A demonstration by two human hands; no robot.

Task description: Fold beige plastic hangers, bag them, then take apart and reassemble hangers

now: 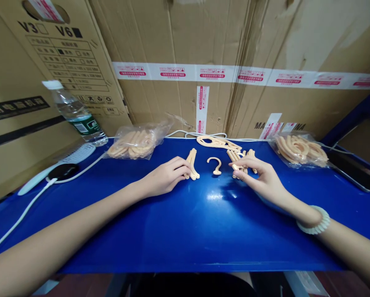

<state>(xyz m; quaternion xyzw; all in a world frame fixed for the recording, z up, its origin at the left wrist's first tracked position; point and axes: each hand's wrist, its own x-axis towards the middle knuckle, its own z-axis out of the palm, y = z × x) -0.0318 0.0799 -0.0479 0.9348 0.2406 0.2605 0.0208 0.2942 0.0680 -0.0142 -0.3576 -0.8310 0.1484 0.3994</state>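
Observation:
On the blue table point(185, 231), my left hand point(166, 178) rests with curled fingers on a small bundle of beige plastic hanger pieces point(191, 163). My right hand point(259, 175) pinches a beige plastic piece point(236, 167) at the near end of another pile of such pieces point(240, 156). Between the hands lies a single beige hook point(215, 165). Behind it sits a heap of curved beige parts point(217, 143).
Two clear bags of beige parts lie at the back, one on the left point(137, 142) and one on the right point(299, 149). A water bottle point(76, 113) leans at the left by a white cable point(24, 212) and a black puck point(62, 171). Cardboard boxes point(203, 53) wall the back.

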